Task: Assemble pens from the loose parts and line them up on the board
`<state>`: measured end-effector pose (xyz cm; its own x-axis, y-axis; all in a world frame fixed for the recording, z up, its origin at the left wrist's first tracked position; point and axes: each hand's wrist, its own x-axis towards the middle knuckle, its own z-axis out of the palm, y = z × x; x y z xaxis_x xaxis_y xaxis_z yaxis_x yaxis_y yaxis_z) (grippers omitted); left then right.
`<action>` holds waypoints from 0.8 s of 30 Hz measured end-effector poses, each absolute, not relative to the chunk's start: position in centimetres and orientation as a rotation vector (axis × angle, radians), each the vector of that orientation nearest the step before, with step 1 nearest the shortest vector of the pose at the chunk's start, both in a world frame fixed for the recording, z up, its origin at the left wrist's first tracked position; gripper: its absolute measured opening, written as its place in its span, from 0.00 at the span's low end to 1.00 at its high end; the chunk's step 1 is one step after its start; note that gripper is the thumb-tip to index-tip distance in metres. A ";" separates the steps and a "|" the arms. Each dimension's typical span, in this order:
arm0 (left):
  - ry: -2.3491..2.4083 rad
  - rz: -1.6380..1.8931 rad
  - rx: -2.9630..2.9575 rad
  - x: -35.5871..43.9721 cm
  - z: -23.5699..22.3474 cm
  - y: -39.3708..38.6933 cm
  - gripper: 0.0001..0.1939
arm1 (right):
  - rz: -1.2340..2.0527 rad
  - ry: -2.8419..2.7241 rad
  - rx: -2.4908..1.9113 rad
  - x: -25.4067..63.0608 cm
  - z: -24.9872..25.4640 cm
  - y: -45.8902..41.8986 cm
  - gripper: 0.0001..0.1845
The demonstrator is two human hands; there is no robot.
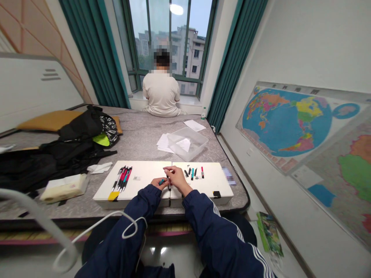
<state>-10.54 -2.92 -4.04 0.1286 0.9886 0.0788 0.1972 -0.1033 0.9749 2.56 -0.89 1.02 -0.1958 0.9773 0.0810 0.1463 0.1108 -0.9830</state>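
Observation:
My left hand [158, 183] is closed around a teal pen part [161, 181] above the seam between two white boxes. Close beside it, my right hand [178, 178] pinches with thumb and forefinger at a small dark pen piece, mostly hidden by the fingers. Several click pens [124, 179] in black, red and teal lie side by side on the left white box [145, 190]. On the right white box [210, 185] are loose pen parts: small black pieces, a teal barrel [192, 174] and a red one [202, 171].
A clear plastic bin [199, 144] and white papers [164, 143] lie behind the boxes. A tissue pack [64, 188] and black bag [72, 135] are left. A white cable [111, 213] crosses my left sleeve. A person [161, 92] sits at the window, back turned.

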 end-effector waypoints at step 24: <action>1.287 1.312 1.201 -10.5 -4.8 -2.5 0.25 | 0.300 -1.849 -1.484 16.7 -2.6 -3.9 0.09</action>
